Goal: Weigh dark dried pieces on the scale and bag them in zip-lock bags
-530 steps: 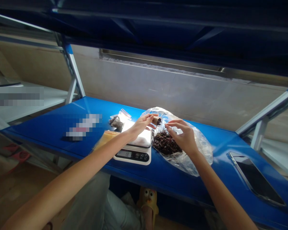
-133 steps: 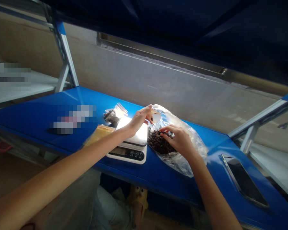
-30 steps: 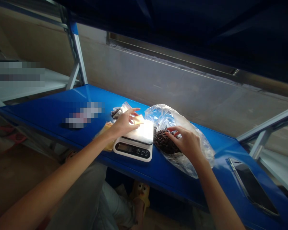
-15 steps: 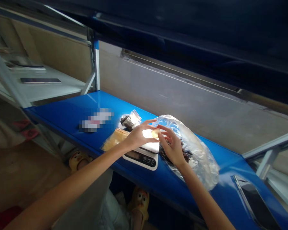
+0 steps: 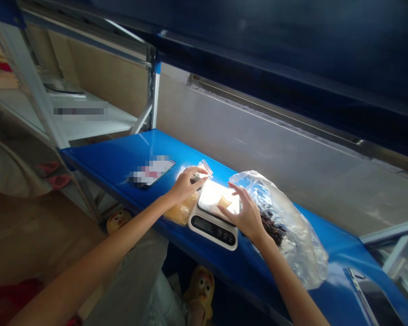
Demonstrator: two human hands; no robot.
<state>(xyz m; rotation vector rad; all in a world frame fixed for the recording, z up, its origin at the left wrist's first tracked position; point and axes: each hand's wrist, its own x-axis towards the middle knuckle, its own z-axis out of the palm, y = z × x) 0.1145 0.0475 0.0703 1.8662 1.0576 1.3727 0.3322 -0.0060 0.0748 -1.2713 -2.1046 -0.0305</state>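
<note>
A: OK, where do we have our 2 hands right now?

B: Apart from each other. Our right hand (image 5: 245,207) is over the scale (image 5: 213,230), thumb and fingers spread wide. The little tan packet (image 5: 225,202) seems to lie on the bright pan, right in that gap. We can't tell if the thumb tip touches its edge.

A: Why spread like that?

B: Our guess: a loose hand keeps its weight off the pan, so the packet sits there on its own.

A: And the other side?

B: Our left hand (image 5: 187,183) is curved with a gap between thumb and fingers, right by the small zip bag (image 5: 206,168) with dark bits inside. It overlaps the bag in our view, so contact is anyone's guess.

A: What about the yellowish packets (image 5: 181,212)?

B: Just beside the scale, under our left forearm's side of things. Probably parked there so we get at them without crossing over.

A: Big crinkly one?

B: Clear plastic bag (image 5: 297,233), on the right hand's side, dark pieces (image 5: 272,228) showing in its mouth. Laid open towards us, it likely makes picking easy.

A: Phone (image 5: 377,292)?

B: Near the right end of the blue shelf (image 5: 122,151), well apart from our hands, presumably out of the way.
</note>
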